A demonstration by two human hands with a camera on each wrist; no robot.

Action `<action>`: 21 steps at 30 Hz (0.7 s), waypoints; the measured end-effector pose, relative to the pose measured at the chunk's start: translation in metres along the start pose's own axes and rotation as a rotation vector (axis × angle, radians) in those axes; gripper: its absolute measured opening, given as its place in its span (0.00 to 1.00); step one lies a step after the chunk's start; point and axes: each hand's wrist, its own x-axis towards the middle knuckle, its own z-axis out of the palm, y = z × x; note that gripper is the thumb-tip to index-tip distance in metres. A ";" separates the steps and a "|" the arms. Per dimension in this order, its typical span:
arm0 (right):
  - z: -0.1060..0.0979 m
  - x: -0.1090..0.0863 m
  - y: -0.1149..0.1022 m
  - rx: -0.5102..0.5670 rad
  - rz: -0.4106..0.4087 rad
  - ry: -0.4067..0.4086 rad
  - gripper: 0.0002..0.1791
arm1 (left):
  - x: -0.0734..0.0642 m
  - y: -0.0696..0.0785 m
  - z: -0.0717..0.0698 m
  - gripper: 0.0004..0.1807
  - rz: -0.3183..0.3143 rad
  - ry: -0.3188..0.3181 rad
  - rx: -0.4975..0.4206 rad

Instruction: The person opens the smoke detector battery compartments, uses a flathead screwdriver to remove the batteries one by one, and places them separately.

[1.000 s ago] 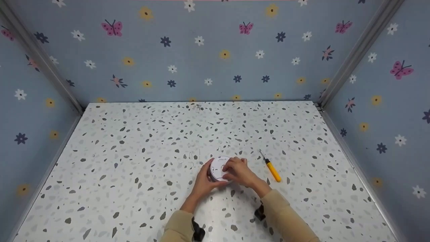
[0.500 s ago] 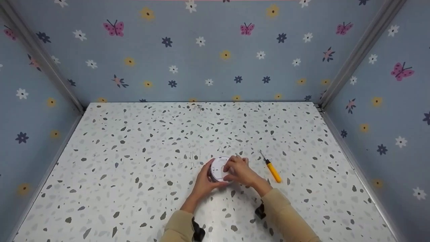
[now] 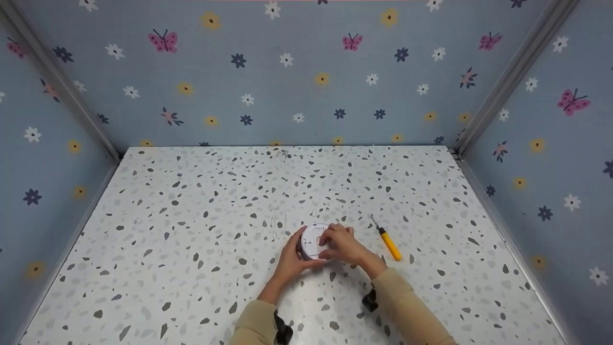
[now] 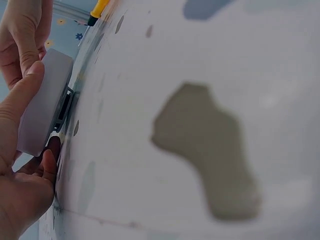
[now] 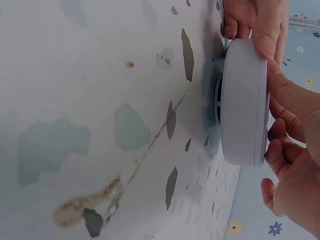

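A round white smoke detector (image 3: 311,241) is held just above the speckled table, its flat, marked face turned up. My left hand (image 3: 292,258) grips its left side, the thumb along the near edge. On the right, my right hand (image 3: 346,247) has its fingers bent against the upper face and covers part of it. The right wrist view shows the detector's smooth side (image 5: 242,102), with a dark slotted part beneath, close to the table. In the left wrist view, the left hand (image 4: 20,200) has fingers reaching under the detector (image 4: 47,105).
To the right of the hands lies a screwdriver (image 3: 390,245) with a yellow handle, its metal shaft pointing away. Flower-patterned panels (image 3: 306,72) enclose the white speckled table (image 3: 191,268) at the back and both sides.
The view has shifted very slightly. Both hands keep nearly the same place on the smoke detector, with only a tiny shift of the right hand's fingers.
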 end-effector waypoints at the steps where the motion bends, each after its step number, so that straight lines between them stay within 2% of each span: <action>1: 0.000 0.000 0.000 0.002 -0.009 0.006 0.12 | 0.000 0.000 0.000 0.53 -0.002 -0.001 0.000; 6: 0.001 -0.001 0.000 -0.042 -0.069 0.040 0.13 | 0.001 -0.001 0.000 0.54 -0.006 -0.002 -0.009; 9: 0.001 -0.001 0.000 -0.055 -0.058 0.031 0.13 | 0.001 -0.002 0.001 0.53 -0.007 0.001 -0.013; 12: 0.001 -0.001 0.000 -0.039 -0.031 0.017 0.13 | 0.000 -0.002 0.001 0.53 0.003 0.002 -0.014; 21: -0.003 -0.005 0.001 0.049 -0.054 0.046 0.12 | 0.000 -0.002 0.000 0.51 0.024 0.000 -0.021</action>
